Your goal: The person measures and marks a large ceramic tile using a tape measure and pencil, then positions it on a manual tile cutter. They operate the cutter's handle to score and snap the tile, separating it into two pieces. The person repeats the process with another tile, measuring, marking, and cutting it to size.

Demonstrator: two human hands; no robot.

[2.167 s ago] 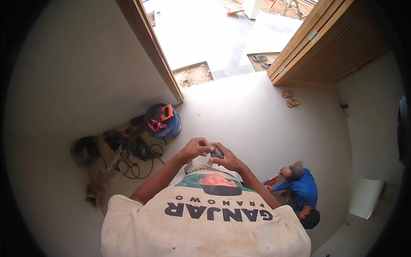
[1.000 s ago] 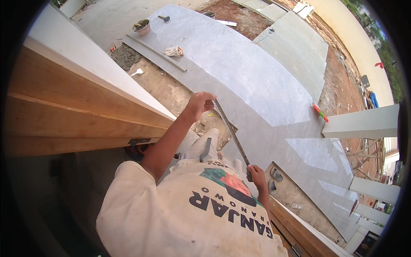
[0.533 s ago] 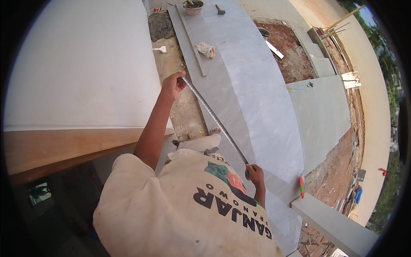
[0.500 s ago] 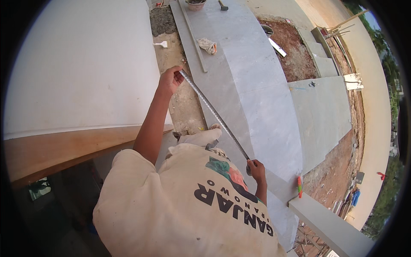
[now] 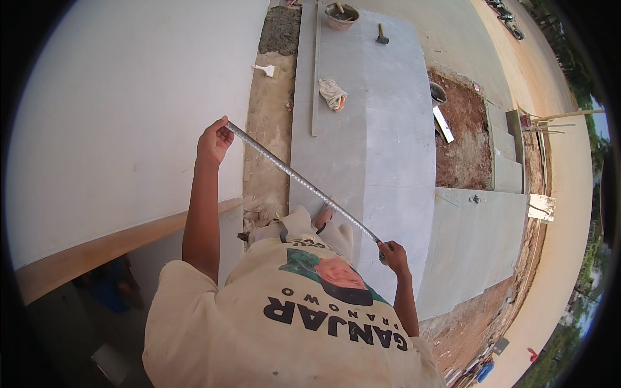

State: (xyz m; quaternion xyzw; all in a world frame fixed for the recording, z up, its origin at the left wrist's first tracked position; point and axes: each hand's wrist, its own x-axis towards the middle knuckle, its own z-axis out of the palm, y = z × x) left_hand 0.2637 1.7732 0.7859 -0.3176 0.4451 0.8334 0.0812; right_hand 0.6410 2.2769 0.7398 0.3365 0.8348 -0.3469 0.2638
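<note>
A pulled-out tape measure [image 5: 301, 182] slants across in front of me, its silvery blade running taut from upper left down to the right. The fingers of my left hand [image 5: 215, 142] pinch the blade's free end, raised in front of the white wall. Lower and to the right, my right hand [image 5: 395, 257] is closed around the tape's dark case, which the fingers partly hide. Beneath the blade lies a grey tiled walkway [image 5: 333, 145], on which one of my feet shows.
A paintbrush [image 5: 264, 70] rests on the bare strip beside the white wall [image 5: 129, 110]. On the tiles lie a long straightedge [image 5: 315, 84], a bundled rag [image 5: 332, 95], a bucket [image 5: 341, 19] and a mallet [image 5: 382, 35]. Reddish soil [image 5: 462, 145] fills a pit at right.
The view has turned. My left hand has moved left, from over the bare strip to in front of the wall. The blade slants less steeply; both hands keep hold of the tape.
</note>
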